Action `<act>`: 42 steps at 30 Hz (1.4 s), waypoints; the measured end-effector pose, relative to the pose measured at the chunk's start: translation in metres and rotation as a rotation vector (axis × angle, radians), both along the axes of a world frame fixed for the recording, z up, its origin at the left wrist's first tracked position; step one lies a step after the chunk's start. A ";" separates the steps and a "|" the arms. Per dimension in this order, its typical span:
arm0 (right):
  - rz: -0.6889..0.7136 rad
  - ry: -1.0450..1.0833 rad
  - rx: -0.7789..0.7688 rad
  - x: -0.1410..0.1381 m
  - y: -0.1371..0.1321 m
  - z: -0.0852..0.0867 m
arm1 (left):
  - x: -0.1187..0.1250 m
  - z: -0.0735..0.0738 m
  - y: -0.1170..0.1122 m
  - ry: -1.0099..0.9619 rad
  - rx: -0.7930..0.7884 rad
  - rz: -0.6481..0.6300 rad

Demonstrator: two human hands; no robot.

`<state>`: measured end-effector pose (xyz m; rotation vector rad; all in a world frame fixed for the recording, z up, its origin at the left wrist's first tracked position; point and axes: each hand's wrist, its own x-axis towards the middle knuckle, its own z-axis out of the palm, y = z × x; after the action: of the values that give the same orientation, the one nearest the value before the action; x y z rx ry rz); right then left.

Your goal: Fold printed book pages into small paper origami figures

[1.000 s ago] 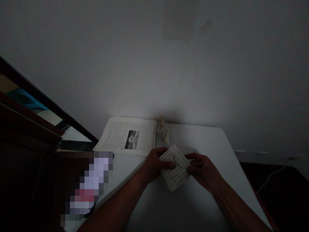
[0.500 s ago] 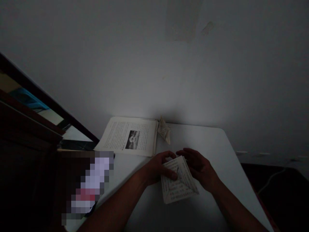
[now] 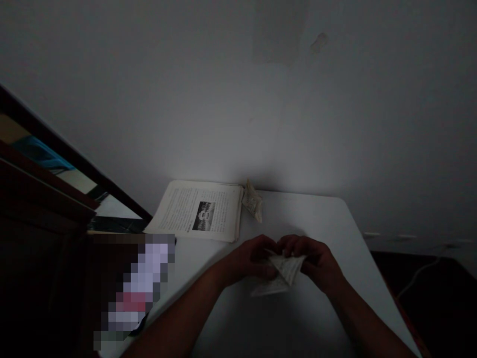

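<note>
Between my hands is a folded sheet of printed paper [image 3: 287,268], with one pointed flap raised toward the right and a flatter part below on the left. My left hand [image 3: 257,258] pinches its left side, thumb on top. On the far right edge, my right hand [image 3: 311,256] grips the raised flap with fingers behind it and thumb in front. Some fingertips are hidden by the paper. Farther back, another folded paper piece [image 3: 253,201] with a pointed top rests on the white table beside the stack of pages.
A stack of printed pages [image 3: 181,209] with a dark picture lies at the table's back left. The white table [image 3: 320,214] meets a grey wall [image 3: 208,99]. A pixelated object [image 3: 139,283] lies at the left edge, near dark wooden furniture [image 3: 37,209].
My right hand has closed onto the folded paper, which it was beside before. The paper has gone from a flat square to having a flap lifted and tilted up.
</note>
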<state>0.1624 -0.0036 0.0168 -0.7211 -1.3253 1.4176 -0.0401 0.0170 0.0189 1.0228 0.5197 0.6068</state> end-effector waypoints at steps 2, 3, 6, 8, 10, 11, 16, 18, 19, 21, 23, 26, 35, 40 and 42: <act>-0.042 0.029 -0.075 0.002 0.001 -0.003 | -0.001 0.000 0.001 0.069 0.119 0.033; -0.062 0.034 -0.120 0.003 0.001 -0.004 | -0.001 0.001 0.001 0.094 0.168 0.060; -0.153 0.043 -0.232 0.005 0.002 -0.008 | 0.000 0.005 -0.001 0.129 0.282 0.161; -0.220 0.069 -0.294 0.004 0.002 -0.008 | 0.000 0.008 -0.003 0.163 0.390 0.259; -0.256 0.099 -0.347 0.004 0.003 -0.006 | 0.000 0.010 -0.006 0.237 0.558 0.350; -0.254 0.103 -0.369 0.004 0.003 -0.005 | -0.001 0.010 -0.006 0.279 0.651 0.371; -0.184 0.040 -0.441 0.005 0.003 -0.008 | -0.004 0.012 -0.005 0.327 0.896 0.281; -0.177 0.022 -0.457 0.005 0.003 -0.009 | -0.004 0.013 -0.005 0.324 0.903 0.267; -0.171 0.021 -0.464 0.004 0.002 -0.009 | -0.004 0.014 -0.006 0.324 0.903 0.271; -0.154 0.031 -0.473 0.003 0.003 -0.007 | -0.004 0.014 -0.006 0.328 0.905 0.288; -0.155 0.056 -0.469 0.002 0.003 -0.003 | -0.004 0.014 -0.007 0.347 0.903 0.319; -0.182 0.110 -0.425 0.003 0.003 0.001 | -0.006 0.013 -0.006 0.373 0.877 0.410; -0.403 -0.148 -0.014 0.012 -0.006 -0.006 | -0.012 0.004 0.001 0.360 0.662 0.747; -0.430 -0.314 0.169 0.008 -0.009 0.001 | -0.010 0.000 0.001 0.312 0.626 0.712; -0.442 -0.333 0.180 0.008 -0.009 0.004 | -0.010 0.000 0.001 0.300 0.625 0.691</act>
<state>0.1700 -0.0123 0.0209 -1.0827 -1.4139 0.8384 -0.0501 0.0179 0.0191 1.5457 1.0008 1.2910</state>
